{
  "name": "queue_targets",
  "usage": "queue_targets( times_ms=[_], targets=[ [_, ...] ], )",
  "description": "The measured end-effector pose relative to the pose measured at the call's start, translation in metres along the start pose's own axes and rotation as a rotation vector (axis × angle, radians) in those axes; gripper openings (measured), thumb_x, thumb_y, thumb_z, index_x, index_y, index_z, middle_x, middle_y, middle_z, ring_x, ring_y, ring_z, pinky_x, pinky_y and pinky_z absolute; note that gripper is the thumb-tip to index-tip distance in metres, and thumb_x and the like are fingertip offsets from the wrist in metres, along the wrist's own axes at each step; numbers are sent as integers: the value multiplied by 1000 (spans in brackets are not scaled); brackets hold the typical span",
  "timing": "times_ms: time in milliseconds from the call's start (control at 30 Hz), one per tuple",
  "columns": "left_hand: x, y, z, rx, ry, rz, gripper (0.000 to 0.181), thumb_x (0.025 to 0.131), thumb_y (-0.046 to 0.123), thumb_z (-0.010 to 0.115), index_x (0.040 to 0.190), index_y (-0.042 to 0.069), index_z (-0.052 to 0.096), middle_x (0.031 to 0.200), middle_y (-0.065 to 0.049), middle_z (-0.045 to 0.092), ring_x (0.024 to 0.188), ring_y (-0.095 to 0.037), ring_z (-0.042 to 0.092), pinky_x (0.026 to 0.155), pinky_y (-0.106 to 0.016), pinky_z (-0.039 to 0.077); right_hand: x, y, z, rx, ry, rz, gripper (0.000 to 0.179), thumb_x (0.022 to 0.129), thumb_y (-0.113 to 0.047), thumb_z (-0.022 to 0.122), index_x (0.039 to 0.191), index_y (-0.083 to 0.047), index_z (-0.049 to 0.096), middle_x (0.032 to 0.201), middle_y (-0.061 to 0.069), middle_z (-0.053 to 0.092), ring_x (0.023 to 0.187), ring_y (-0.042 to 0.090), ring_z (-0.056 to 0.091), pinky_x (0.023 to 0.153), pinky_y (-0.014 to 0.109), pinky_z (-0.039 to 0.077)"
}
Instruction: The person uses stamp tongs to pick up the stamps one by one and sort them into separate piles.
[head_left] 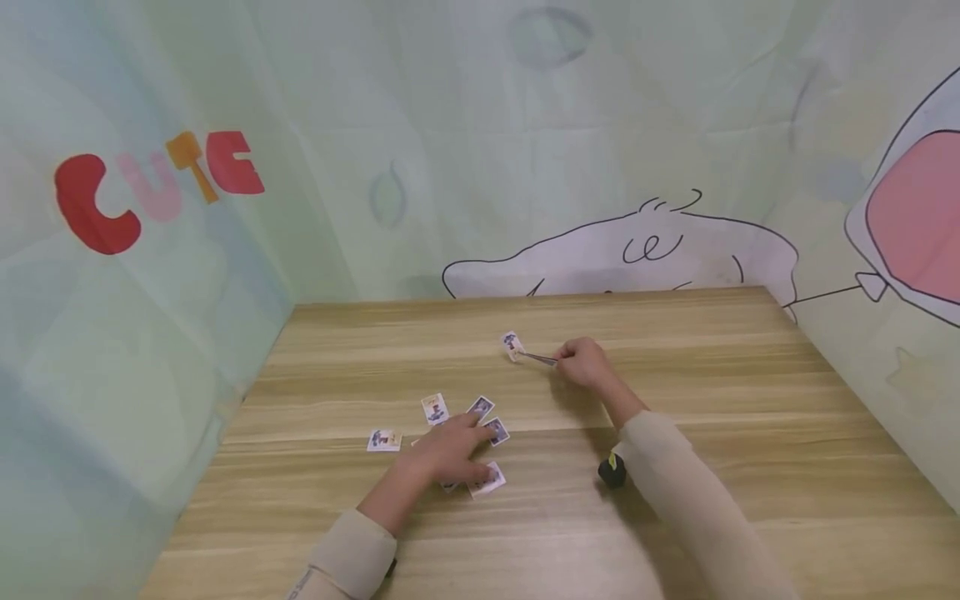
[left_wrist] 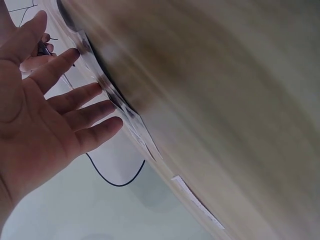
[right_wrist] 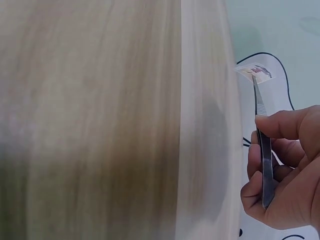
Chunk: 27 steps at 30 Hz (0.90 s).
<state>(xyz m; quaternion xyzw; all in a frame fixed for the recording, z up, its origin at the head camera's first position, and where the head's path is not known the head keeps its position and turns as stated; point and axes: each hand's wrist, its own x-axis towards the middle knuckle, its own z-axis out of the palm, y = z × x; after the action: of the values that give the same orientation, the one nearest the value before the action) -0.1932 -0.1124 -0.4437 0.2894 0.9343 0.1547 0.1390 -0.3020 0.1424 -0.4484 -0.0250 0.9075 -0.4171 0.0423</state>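
My right hand [head_left: 587, 363] pinches metal tweezers [right_wrist: 266, 150], whose tips hold a small printed card [head_left: 512, 345]. In the right wrist view that card [right_wrist: 257, 71] is raised off the table. Fingers spread, my left hand [head_left: 450, 450] lies over a loose group of similar cards. Around its fingers show a card [head_left: 480, 407] at the index finger, another card [head_left: 497, 431] beside it, and a card [head_left: 487, 481] under the thumb. The hand partly hides the others. In the left wrist view the left hand's fingers [left_wrist: 92, 117] are nearly straight and reach the cards' edges.
Left of the group lie a card [head_left: 434, 408] and a separate card [head_left: 384, 441]. All rest on a wood-grain table [head_left: 337, 358]. A printed cloth backdrop [head_left: 420, 150] stands behind and to the left. A dark wrist device [head_left: 612, 471] sits at my right sleeve.
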Motion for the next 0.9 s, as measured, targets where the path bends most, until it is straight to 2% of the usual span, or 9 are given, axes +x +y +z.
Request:
queue_targets(
  times_ms=[167,533,733,900],
  targets=[
    [-1,0,0,7,-4,-7,62,80,40,69,133,13,52,141,-22,36,128,-38,34,103,-51,30,7,-3,4,-56,3,-12,18,73,0,59,87,1,70,85,9,65,77,23,53,66,31,45],
    [-2,3,-2,-1,-3,-11,63,78,39,70,132,13,53,142,-21,34,127,-39,34,102,-52,30,13,-8,5,-93,15,16,19,74,-1,60,90,2,70,84,10,64,73,23,53,61,29,45],
    [-1,3,-1,1,-6,-13,63,78,39,70,133,13,52,142,-21,34,128,-39,34,102,-52,30,12,-5,4,-96,15,28,19,74,-1,61,91,2,69,85,11,64,74,24,54,64,31,46],
    [-1,3,-2,6,-8,-11,63,79,39,70,133,13,52,142,-21,35,128,-38,34,102,-51,30,6,-5,2,-139,23,29,18,73,-3,61,88,2,70,87,11,65,75,24,56,67,33,48]
  ],
)
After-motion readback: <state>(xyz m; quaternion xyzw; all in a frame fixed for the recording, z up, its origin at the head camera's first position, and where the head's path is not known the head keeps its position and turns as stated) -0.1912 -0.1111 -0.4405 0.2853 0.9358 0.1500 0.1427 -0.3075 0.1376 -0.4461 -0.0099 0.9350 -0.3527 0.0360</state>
